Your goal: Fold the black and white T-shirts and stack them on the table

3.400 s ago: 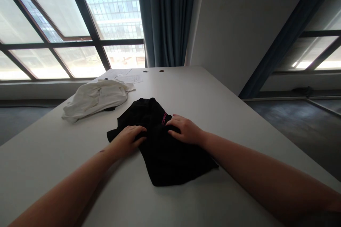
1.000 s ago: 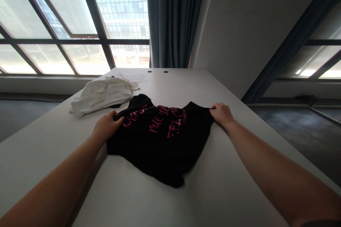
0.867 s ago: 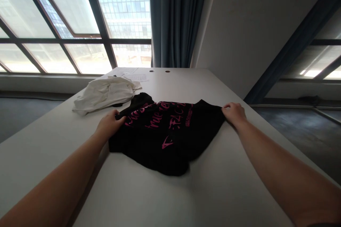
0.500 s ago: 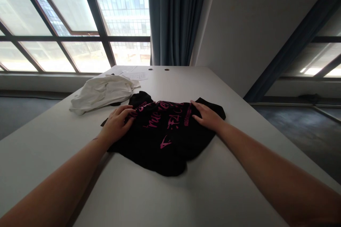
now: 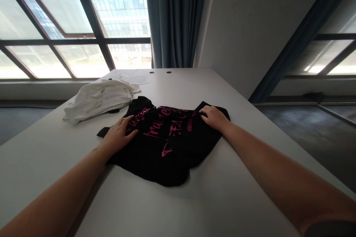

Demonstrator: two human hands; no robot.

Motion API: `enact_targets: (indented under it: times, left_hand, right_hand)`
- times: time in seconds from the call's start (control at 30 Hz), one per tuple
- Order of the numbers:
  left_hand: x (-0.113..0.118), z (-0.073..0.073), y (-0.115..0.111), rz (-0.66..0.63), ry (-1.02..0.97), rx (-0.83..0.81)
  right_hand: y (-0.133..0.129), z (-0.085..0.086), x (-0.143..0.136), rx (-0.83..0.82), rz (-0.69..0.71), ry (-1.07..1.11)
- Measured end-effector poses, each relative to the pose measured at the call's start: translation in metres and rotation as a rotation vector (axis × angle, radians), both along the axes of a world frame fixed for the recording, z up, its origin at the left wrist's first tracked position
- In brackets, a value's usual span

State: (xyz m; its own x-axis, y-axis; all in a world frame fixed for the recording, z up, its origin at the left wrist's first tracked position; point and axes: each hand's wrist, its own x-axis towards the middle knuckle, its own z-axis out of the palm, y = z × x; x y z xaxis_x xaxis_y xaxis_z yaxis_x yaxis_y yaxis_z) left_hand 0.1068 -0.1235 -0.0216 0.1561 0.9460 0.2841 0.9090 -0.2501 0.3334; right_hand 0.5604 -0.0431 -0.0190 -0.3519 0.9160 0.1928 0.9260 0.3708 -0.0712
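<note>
the near end of the white table (image 5: 194,207) is bare, and two bare forearms reach out over it from the bottom corners of the view. past that, a black t-shirt (image 5: 178,152) with pink lettering lies partly spread on the tabletop, print side up, its near hem bunched into a rounded fold and its far edge uneven. it sits around the middle of the table, slightly left of centre.

the left hand (image 5: 119,136) rests palm down on the shirt's left part, fingers together and stretched flat toward the lettering, thumb out to the side; it presses on the cloth rather than gripping it. a small black flap of the shirt pokes out just left of that wrist. the right hand (image 5: 213,117) lies on the shirt's far right corner, fingers bent and pointing left; whether they pinch the fabric or only press it, i cannot tell. the two hands are well apart, with the pink print between them.

further back on the left, a crumpled white garment (image 5: 97,99) lies in a heap, just beside the black shirt's far left edge, with something dark under its near side. beyond it are a few sheets of paper (image 5: 130,78) near the table's far end, and two small round holes (image 5: 160,72) in the tabletop. behind the table hang a blue-grey curtain (image 5: 174,18) and large windows (image 5: 55,26) with dark frames.
</note>
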Motion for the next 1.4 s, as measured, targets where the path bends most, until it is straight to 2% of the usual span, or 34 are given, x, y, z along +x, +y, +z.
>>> enact_targets:
  times: [0.13,0.27,0.4,0.5,0.63,0.73,0.83,0.9,1.0,1.07,1.17,1.23,1.4]
  left_hand:
    - [-0.003,0.001,0.003,-0.006,0.056,-0.070]
    - [-0.006,0.002,0.007,-0.010,-0.003,-0.089]
    - [-0.013,0.003,0.010,0.012,-0.035,-0.106]
    - [-0.017,0.005,0.013,-0.020,-0.071,-0.124]
    - [-0.018,0.011,0.016,-0.072,-0.059,-0.144]
    - [-0.016,0.012,0.016,-0.121,-0.022,-0.150]
    - [-0.016,0.008,0.013,-0.107,-0.031,-0.135]
    - [-0.017,0.003,0.011,-0.071,-0.044,-0.084]
    - [-0.017,-0.004,0.010,0.011,-0.022,0.012]
    - [-0.017,-0.007,0.010,0.056,0.017,0.015]
    - [-0.017,-0.006,0.010,0.054,0.049,-0.049]
    - [-0.017,-0.005,0.011,0.014,0.040,-0.074]
    - [-0.005,-0.003,0.014,-0.055,0.055,-0.050]
  right_hand:
    - [-0.022,0.022,-0.014,-0.080,-0.004,-0.166]
    - [-0.054,0.036,-0.036,-0.212,-0.020,-0.286]
    - [-0.091,0.041,-0.055,-0.271,0.179,-0.238]
    - [-0.120,0.048,-0.067,-0.306,0.357,-0.176]
    - [-0.149,0.064,-0.086,-0.449,0.664,-0.110]
    - [-0.155,0.072,-0.099,-0.652,0.815,-0.137]
    - [-0.145,0.071,-0.105,-0.800,0.827,-0.044]
    - [-0.132,0.065,-0.105,-0.715,0.731,0.080]
    - [-0.117,0.044,-0.104,-0.294,0.468,0.240]
    - [-0.115,0.027,-0.105,-0.092,0.408,0.277]
    - [-0.119,0.006,-0.110,-0.093,0.551,0.253]
    - [-0.122,0.000,-0.115,-0.135,0.640,0.253]
    - [-0.124,0.008,-0.124,-0.106,0.694,0.304]
